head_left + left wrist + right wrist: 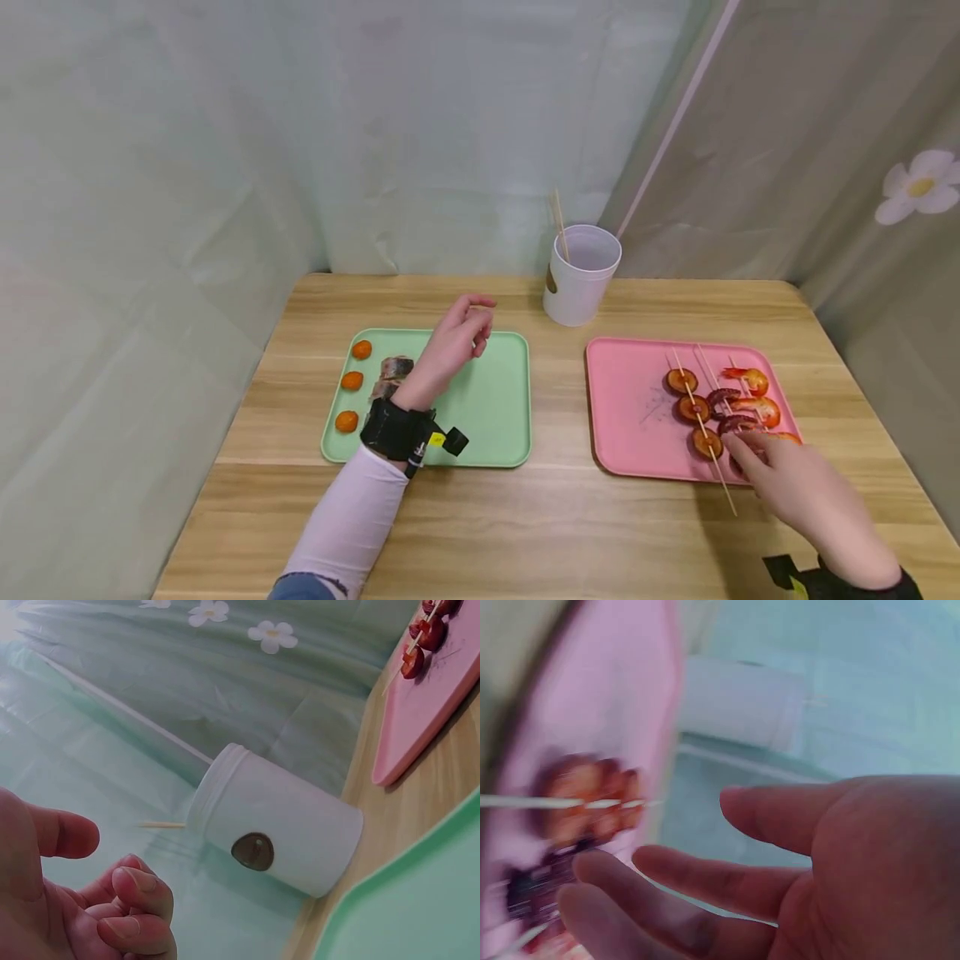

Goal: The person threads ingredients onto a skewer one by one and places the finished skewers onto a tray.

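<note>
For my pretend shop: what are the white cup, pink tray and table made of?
White cup: probably plastic, smooth, matte, with a ridged rim. Pink tray: likely plastic, smooth, one even colour, rounded corners. Table: satin wood or printed laminate; streaky grain suits either.

Curtained booth (480,125) around a wood-grain table (525,533)
</note>
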The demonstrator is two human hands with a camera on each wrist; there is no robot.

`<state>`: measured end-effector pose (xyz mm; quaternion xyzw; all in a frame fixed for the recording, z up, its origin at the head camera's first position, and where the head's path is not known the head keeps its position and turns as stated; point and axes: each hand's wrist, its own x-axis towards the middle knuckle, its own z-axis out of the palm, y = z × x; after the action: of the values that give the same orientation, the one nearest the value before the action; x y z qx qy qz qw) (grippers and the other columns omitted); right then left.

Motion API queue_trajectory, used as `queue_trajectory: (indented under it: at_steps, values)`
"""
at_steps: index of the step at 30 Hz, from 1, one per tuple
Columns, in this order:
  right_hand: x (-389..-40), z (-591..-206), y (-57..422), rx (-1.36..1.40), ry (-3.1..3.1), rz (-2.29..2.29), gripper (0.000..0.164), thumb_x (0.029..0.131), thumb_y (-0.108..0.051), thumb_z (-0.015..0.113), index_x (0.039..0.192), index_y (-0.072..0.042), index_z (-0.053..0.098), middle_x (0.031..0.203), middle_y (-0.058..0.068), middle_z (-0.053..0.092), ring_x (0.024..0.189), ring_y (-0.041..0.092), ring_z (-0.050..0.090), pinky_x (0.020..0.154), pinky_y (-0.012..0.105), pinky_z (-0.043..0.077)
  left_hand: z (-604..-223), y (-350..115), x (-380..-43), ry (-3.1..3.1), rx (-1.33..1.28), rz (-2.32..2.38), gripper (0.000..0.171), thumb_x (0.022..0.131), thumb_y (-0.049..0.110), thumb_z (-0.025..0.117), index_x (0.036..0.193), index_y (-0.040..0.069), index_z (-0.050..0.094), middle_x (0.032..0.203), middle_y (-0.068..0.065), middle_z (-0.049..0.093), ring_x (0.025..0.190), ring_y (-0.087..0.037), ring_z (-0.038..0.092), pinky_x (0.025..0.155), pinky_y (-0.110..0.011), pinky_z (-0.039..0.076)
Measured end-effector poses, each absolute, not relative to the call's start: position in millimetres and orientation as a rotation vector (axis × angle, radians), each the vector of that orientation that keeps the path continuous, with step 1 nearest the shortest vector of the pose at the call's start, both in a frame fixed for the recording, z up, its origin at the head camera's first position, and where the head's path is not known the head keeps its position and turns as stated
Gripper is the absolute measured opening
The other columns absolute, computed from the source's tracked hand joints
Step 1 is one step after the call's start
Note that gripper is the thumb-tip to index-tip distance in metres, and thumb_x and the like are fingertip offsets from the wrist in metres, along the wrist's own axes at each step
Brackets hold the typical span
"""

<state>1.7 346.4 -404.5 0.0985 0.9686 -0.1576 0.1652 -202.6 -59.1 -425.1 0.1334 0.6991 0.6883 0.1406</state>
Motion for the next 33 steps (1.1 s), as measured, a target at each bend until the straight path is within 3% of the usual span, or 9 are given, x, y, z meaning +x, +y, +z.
queue_trajectory:
  at_steps: [4,6,12,16,21,25,28,33]
  values:
    - [-29,-384,328,0.156,2.811,-0.488,0.069,0.112,-0.058,0.045,0.137,0.003,0.065,0.087,0.01,0.068,0.075,0.029,0.064,0.067,0.046,0.049,-416,-50,-212,2.042,0.417,1.959,0.035,0.112,0.023,0.05,0.142,0.005,0.052,0.088,-0.007,0.051,0.063,-0.017,0.044,0.061,-0.027,0.036]
    - [-49,-376,320,0.081,2.839,-0.521,0.064,0.112,-0.056,0.046,0.135,0.0,0.068,0.083,0.003,0.063,0.072,0.022,0.058,0.067,0.041,0.043,-411,-44,-221,2.048,0.428,1.947,0.032,0.112,0.022,0.05,0.14,0.005,0.053,0.086,-0.006,0.051,0.061,-0.016,0.044,0.059,-0.025,0.035]
    - [-122,-360,306,-0.041,2.803,-0.699,0.064,0.115,-0.048,0.043,0.146,0.006,0.057,0.108,0.018,0.075,0.091,0.03,0.071,0.079,0.049,0.057,-401,-23,-249,2.1,0.439,1.889,0.028,0.113,0.02,0.051,0.135,0.002,0.055,0.082,-0.006,0.049,0.059,-0.014,0.042,0.056,-0.024,0.035]
    - [-169,-361,303,0.019,2.775,-0.953,0.068,0.116,-0.048,0.038,0.155,0.007,0.044,0.121,0.028,0.07,0.101,0.037,0.073,0.08,0.044,0.06,-398,-8,-272,2.229,0.458,1.773,0.034,0.115,0.025,0.049,0.137,0.0,0.055,0.085,-0.008,0.053,0.063,-0.014,0.045,0.059,-0.025,0.038]
    - [-217,-369,288,0.22,2.748,-1.349,0.073,0.115,-0.054,0.033,0.163,0.001,0.035,0.144,0.031,0.054,0.129,0.045,0.058,0.1,0.053,0.053,-395,10,-299,2.452,0.475,1.575,0.041,0.115,0.032,0.046,0.142,0.002,0.055,0.099,-0.012,0.06,0.075,-0.018,0.053,0.071,-0.032,0.045]
    - [-247,-377,274,0.34,2.674,-1.628,0.071,0.115,-0.051,0.032,0.165,0.0,0.031,0.157,0.029,0.043,0.141,0.044,0.044,0.112,0.059,0.043,-389,27,-317,2.572,0.466,1.515,0.047,0.116,0.036,0.043,0.148,0.004,0.053,0.114,-0.013,0.062,0.093,-0.024,0.059,0.088,-0.038,0.05]
    - [-264,-384,266,0.43,2.605,-1.75,0.073,0.116,-0.052,0.031,0.168,-0.001,0.025,0.166,0.025,0.034,0.148,0.04,0.038,0.118,0.057,0.039,-382,40,-327,2.644,0.465,1.494,0.047,0.116,0.037,0.042,0.149,0.005,0.054,0.127,-0.015,0.066,0.111,-0.026,0.063,0.1,-0.041,0.049]
    - [-279,-395,258,0.565,2.554,-1.833,0.071,0.116,-0.052,0.024,0.169,-0.004,0.025,0.171,0.019,0.03,0.154,0.036,0.033,0.122,0.052,0.036,-374,57,-336,2.706,0.485,1.419,0.05,0.117,0.042,0.039,0.148,0.006,0.055,0.14,-0.014,0.065,0.126,-0.029,0.063,0.103,-0.042,0.05]
